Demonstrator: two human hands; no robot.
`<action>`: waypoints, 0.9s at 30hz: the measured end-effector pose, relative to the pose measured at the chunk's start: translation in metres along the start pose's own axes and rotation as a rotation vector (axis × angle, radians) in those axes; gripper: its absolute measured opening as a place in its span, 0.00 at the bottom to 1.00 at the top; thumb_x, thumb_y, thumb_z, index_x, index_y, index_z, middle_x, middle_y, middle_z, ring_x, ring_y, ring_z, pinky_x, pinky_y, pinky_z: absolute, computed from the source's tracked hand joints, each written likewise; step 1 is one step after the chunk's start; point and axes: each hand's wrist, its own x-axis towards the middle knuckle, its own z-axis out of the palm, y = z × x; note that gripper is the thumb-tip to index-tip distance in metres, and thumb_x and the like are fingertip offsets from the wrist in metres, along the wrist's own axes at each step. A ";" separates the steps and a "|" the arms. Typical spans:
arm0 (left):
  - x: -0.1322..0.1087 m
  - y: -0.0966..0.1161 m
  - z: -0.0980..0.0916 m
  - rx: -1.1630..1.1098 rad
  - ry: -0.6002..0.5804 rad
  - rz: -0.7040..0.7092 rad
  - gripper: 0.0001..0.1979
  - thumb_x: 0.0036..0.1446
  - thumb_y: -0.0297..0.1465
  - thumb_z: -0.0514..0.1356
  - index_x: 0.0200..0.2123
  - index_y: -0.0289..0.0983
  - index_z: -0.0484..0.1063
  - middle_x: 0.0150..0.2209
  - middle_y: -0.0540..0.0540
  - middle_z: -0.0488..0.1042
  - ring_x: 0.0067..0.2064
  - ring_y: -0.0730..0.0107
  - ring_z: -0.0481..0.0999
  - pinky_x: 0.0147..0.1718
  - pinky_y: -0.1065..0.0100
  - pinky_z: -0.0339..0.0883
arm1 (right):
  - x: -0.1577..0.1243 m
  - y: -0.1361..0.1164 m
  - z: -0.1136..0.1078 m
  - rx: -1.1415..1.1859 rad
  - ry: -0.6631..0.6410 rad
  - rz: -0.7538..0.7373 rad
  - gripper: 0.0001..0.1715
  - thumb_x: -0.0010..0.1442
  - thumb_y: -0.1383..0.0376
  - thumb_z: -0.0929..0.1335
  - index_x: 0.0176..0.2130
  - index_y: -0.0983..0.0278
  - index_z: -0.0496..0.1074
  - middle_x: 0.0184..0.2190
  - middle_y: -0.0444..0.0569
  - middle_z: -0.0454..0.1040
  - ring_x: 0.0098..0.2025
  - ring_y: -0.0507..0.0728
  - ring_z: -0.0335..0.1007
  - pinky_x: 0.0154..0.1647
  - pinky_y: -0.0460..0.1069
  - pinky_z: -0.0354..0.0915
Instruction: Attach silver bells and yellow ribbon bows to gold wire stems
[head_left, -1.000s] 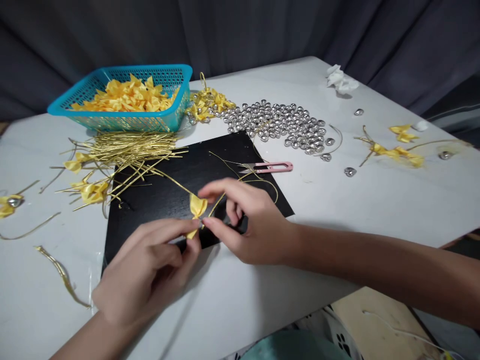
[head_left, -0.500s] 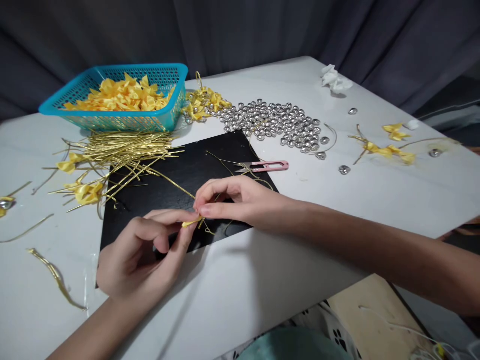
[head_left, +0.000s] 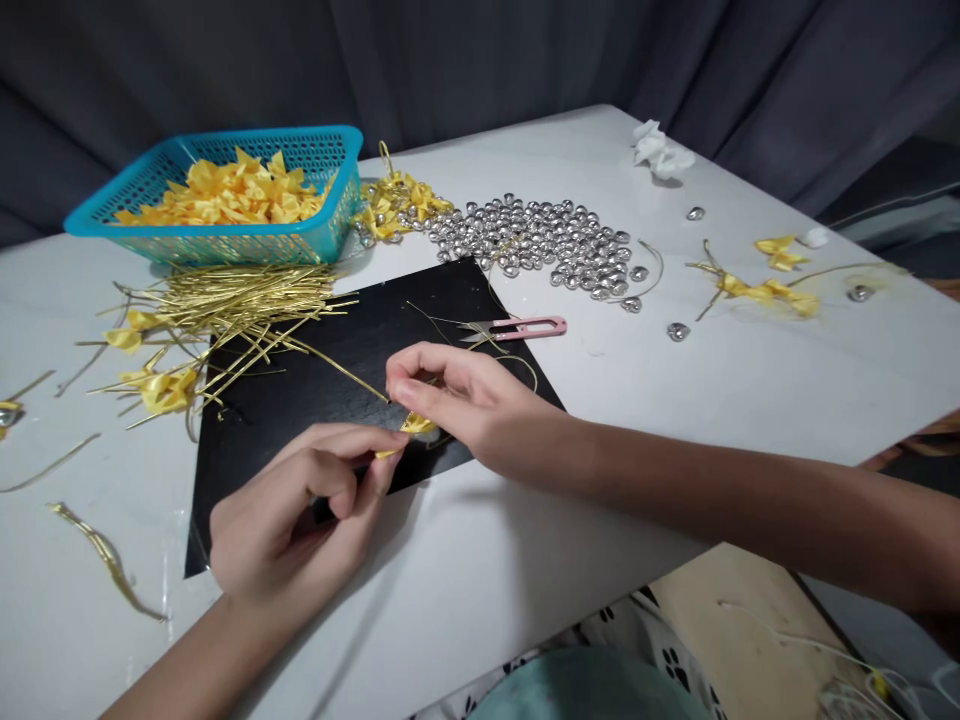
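My left hand (head_left: 300,500) pinches a small yellow ribbon bow (head_left: 417,424) by one end, between thumb and forefinger, over the near edge of the black board (head_left: 315,380). Just above it, my right hand (head_left: 457,395) has thumb and fingertips pressed together on a thin gold wire (head_left: 409,413) that runs down to the bow. The fingers hide most of this wire. Pink-handled thread snips (head_left: 536,327) lie on the board's right edge, beyond my right hand. A pile of gold wire strips (head_left: 247,295) overlaps the board's far left corner.
A turquoise basket (head_left: 345,205) of yellow ribbon bows stands at the back left. Silver heart-shaped beads (head_left: 540,240) spread across the middle back. Yellow ribbon pieces (head_left: 772,292) lie at right, near crumpled white tissue (head_left: 661,150). A twisted gold strip (head_left: 109,560) rests at left.
My right hand has drawn slightly up and away from my left fingertips, exposing more of the yellow bow between the hands. The whole view has shifted a little.
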 end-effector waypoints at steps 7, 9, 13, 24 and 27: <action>0.001 0.001 0.001 -0.192 0.027 -0.316 0.17 0.51 0.20 0.62 0.20 0.40 0.57 0.25 0.52 0.75 0.32 0.70 0.79 0.30 0.70 0.74 | 0.010 0.006 -0.004 0.133 0.157 0.088 0.07 0.60 0.69 0.65 0.29 0.68 0.67 0.27 0.42 0.68 0.31 0.46 0.63 0.36 0.43 0.59; 0.005 -0.003 -0.001 -0.259 0.106 -0.421 0.17 0.49 0.21 0.65 0.21 0.40 0.59 0.24 0.53 0.74 0.31 0.70 0.78 0.30 0.71 0.74 | 0.011 0.007 -0.006 0.179 0.118 0.165 0.10 0.60 0.66 0.66 0.28 0.68 0.69 0.26 0.43 0.69 0.29 0.46 0.63 0.34 0.43 0.59; 0.009 -0.011 -0.003 -0.386 0.162 -0.551 0.14 0.48 0.22 0.66 0.23 0.39 0.63 0.30 0.51 0.78 0.32 0.72 0.77 0.31 0.73 0.74 | 0.008 0.006 -0.007 0.168 -0.069 0.178 0.06 0.53 0.69 0.71 0.27 0.69 0.70 0.23 0.41 0.69 0.27 0.46 0.62 0.31 0.43 0.59; 0.012 -0.007 0.000 -0.198 0.127 -0.512 0.04 0.47 0.25 0.67 0.28 0.39 0.75 0.26 0.52 0.77 0.27 0.75 0.76 0.26 0.77 0.73 | 0.006 0.011 -0.003 0.218 0.015 0.185 0.09 0.55 0.66 0.69 0.26 0.69 0.74 0.23 0.43 0.70 0.27 0.46 0.62 0.32 0.44 0.59; 0.010 -0.006 -0.002 -0.133 0.054 -0.366 0.05 0.49 0.24 0.64 0.29 0.39 0.74 0.28 0.53 0.76 0.29 0.75 0.75 0.26 0.77 0.72 | 0.006 0.010 -0.005 0.246 0.003 0.258 0.05 0.53 0.67 0.70 0.28 0.68 0.74 0.24 0.42 0.70 0.28 0.47 0.62 0.32 0.44 0.57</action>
